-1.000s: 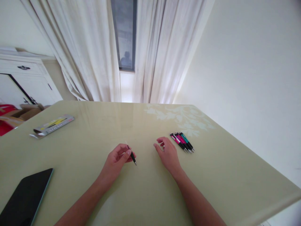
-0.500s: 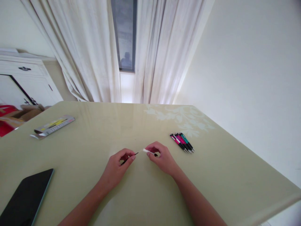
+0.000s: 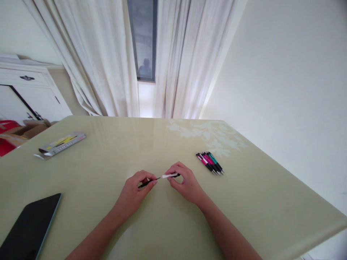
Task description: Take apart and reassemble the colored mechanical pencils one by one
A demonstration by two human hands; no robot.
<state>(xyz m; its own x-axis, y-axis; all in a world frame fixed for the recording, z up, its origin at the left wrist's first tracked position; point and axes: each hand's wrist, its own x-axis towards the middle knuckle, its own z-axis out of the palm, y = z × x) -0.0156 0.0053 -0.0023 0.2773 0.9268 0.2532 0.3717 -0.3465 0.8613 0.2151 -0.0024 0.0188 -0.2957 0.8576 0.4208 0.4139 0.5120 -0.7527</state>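
Observation:
Above the middle of the table, my left hand (image 3: 139, 189) pinches a slim black pen piece (image 3: 146, 182) between thumb and fingers. Its thin dark tip points right. Just across a small gap, my right hand (image 3: 185, 184) grips a white pen barrel (image 3: 168, 176) with a black end, its white end facing the black tip. The two pieces are apart and nearly in line. My fingers cover part of both. To the right of my right hand lies a row of several pens (image 3: 210, 163) in pink, purple and teal with black grips.
An opened grey and yellow box (image 3: 63, 144) lies at the table's far left. A black tablet (image 3: 32, 225) rests at the near left. The pale table (image 3: 116, 144) reaches toward curtains, with a white wall on the right.
My right hand has turned the white pen barrel, so it lies flatter and more in line with the black piece. Its white end has come slightly left and down. My left hand has barely moved.

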